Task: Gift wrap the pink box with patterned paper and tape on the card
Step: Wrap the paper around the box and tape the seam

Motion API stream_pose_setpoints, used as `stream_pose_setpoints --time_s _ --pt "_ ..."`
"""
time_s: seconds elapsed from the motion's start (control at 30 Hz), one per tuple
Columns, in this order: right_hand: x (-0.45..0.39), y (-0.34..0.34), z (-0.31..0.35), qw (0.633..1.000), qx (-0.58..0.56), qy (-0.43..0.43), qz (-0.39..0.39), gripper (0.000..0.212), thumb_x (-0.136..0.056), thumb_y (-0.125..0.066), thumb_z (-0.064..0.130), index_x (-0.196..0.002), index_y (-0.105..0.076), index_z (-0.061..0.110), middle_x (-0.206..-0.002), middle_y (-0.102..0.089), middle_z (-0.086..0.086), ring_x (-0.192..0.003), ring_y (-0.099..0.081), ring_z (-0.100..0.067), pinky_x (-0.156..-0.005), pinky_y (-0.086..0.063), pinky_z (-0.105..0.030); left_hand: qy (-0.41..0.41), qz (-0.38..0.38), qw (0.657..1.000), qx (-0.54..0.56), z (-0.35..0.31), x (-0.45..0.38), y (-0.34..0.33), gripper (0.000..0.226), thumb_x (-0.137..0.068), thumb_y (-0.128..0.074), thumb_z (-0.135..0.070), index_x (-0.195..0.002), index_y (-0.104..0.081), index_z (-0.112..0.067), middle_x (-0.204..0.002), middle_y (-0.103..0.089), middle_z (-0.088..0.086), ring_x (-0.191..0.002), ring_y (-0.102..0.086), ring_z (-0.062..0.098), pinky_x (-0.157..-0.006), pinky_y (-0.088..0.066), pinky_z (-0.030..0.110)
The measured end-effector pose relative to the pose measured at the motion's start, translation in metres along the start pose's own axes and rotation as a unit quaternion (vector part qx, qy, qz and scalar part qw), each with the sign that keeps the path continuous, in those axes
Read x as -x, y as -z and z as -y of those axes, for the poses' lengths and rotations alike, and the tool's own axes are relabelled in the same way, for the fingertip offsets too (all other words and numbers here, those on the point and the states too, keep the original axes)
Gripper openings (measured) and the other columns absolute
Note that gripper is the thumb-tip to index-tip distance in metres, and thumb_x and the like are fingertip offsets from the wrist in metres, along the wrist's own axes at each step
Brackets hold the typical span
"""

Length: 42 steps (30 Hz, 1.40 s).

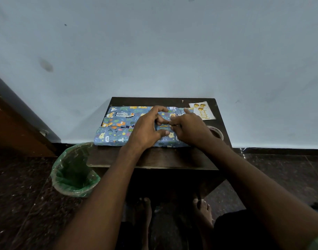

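Observation:
The box, covered in blue animal-patterned paper (118, 123), lies across the small dark table (154, 157); no pink shows. My left hand (147, 129) arches over the paper's overlapping seam, thumb and forefinger spread and pressing down. My right hand (188, 129) meets it from the right, its bent fingertips at the seam beside the left fingers and its forefinger stretched out. Whether those fingertips pinch a strip of tape is hidden. The white card (203, 111) with gold print lies at the table's back right corner. A tape roll (217, 132) sits partly under my right wrist.
A bin lined with a green bag (73, 170) stands on the floor left of the table. The table backs onto a pale wall (154, 51). A wooden door frame (14, 123) is at far left. My bare feet (172, 210) are under the table's front edge.

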State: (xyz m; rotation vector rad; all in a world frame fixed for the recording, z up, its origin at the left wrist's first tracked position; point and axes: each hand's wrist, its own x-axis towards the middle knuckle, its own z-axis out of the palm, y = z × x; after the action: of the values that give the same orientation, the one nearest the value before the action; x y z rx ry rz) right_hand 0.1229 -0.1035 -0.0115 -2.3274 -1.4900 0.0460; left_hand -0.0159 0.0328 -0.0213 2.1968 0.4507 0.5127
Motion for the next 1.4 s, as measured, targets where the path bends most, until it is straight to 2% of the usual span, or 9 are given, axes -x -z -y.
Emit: stream_pose_setpoints --time_s 0.1,0.2,0.33,0.5,0.8,0.9,1.07,1.2,1.4 --pt "0.003 0.007 0.006 0.996 -0.066 -0.022 -0.051 0.014 -0.085 -0.073 0.011 -0.090 -0.083 0.020 -0.083 -0.079 -0.002 -0.086 -0.073 -0.029 -0.093 -0.056 -0.046 0.013 -0.011 0.999 0.037 0.004 -0.003 -0.003 0.053 -0.075 -0.095 -0.010 -0.121 -0.072 -0.024 -0.096 -0.077 -0.011 -0.095 -0.068 0.006 -0.079 -0.048 0.014" --pt "0.000 0.011 0.007 0.983 -0.151 -0.068 -0.083 0.019 -0.081 -0.068 0.005 -0.089 -0.070 0.022 -0.079 -0.075 0.007 -0.081 -0.070 -0.016 -0.075 -0.055 -0.035 0.028 -0.009 0.999 0.027 0.005 -0.004 -0.003 0.033 -0.076 -0.095 -0.014 -0.103 -0.082 -0.027 -0.102 -0.076 -0.016 -0.096 -0.066 0.004 -0.078 -0.046 0.013" --pt "-0.003 0.017 0.001 0.968 -0.230 -0.086 -0.050 0.026 -0.088 -0.059 0.004 -0.103 -0.068 0.023 -0.084 -0.077 0.008 -0.087 -0.073 -0.005 -0.077 -0.056 -0.032 0.025 -0.004 0.999 0.028 0.005 -0.005 -0.003 0.025 -0.078 -0.094 -0.013 -0.097 -0.084 -0.026 -0.112 -0.076 -0.010 -0.102 -0.067 0.005 -0.081 -0.046 0.009" --pt "-0.001 0.020 0.004 0.969 -0.229 -0.067 -0.066 0.005 -0.088 -0.078 0.023 -0.085 -0.081 0.022 -0.073 -0.074 0.011 -0.070 -0.068 -0.002 -0.066 -0.052 -0.024 0.032 -0.007 0.999 0.015 0.005 -0.005 -0.003 0.027 -0.077 -0.094 -0.015 -0.101 -0.084 -0.023 -0.104 -0.075 -0.013 -0.086 -0.061 -0.007 -0.070 -0.040 0.007" --pt "-0.001 0.016 0.012 0.983 -0.156 -0.045 -0.083 0.009 -0.084 -0.074 0.010 -0.084 -0.076 0.019 -0.072 -0.065 0.016 -0.067 -0.057 0.003 -0.060 -0.031 -0.005 0.024 -0.004 1.000 0.012 0.005 -0.006 -0.002 0.026 -0.077 -0.095 -0.015 -0.099 -0.084 -0.025 -0.112 -0.076 -0.010 -0.096 -0.064 -0.003 -0.080 -0.044 0.012" --pt "-0.002 0.015 0.012 0.985 -0.157 -0.041 -0.059 0.010 -0.087 -0.069 0.007 -0.087 -0.072 0.017 -0.069 -0.055 0.019 -0.063 -0.050 0.004 -0.058 -0.030 -0.013 0.034 -0.016 0.999 0.009 0.004 -0.007 -0.002 0.031 -0.073 -0.097 -0.018 -0.101 -0.086 -0.026 -0.108 -0.075 -0.012 -0.088 -0.064 0.000 -0.075 -0.045 0.014" --pt "-0.009 0.022 0.010 0.985 -0.166 -0.052 -0.002 0.015 -0.091 -0.062 0.005 -0.087 -0.068 0.018 -0.087 -0.071 0.005 -0.083 -0.065 -0.013 -0.072 -0.049 -0.033 0.039 -0.011 0.999 -0.027 0.003 -0.008 0.002 0.033 -0.072 -0.099 -0.024 -0.102 -0.086 -0.024 -0.102 -0.070 -0.013 -0.076 -0.058 -0.009 -0.066 -0.039 0.005" --pt "-0.011 0.030 0.008 0.985 -0.167 -0.045 0.018 0.011 -0.095 -0.064 0.009 -0.091 -0.073 0.013 -0.093 -0.074 0.002 -0.091 -0.067 -0.015 -0.080 -0.052 -0.032 0.051 0.020 0.998 -0.017 0.001 -0.007 0.008 0.020 -0.075 -0.096 -0.027 -0.093 -0.087 -0.030 -0.116 -0.070 -0.011 -0.080 -0.058 -0.014 -0.072 -0.041 0.016" --pt "-0.013 0.030 0.007 0.983 -0.178 -0.049 0.011 0.012 -0.096 -0.065 0.012 -0.088 -0.072 0.017 -0.089 -0.073 0.005 -0.086 -0.066 -0.010 -0.075 -0.050 -0.027 0.080 0.006 0.997 0.006 -0.005 -0.006 0.010 0.010 -0.084 -0.090 -0.036 -0.087 -0.087 -0.027 -0.114 -0.072 -0.012 -0.104 -0.066 0.002 -0.085 -0.048 0.025"
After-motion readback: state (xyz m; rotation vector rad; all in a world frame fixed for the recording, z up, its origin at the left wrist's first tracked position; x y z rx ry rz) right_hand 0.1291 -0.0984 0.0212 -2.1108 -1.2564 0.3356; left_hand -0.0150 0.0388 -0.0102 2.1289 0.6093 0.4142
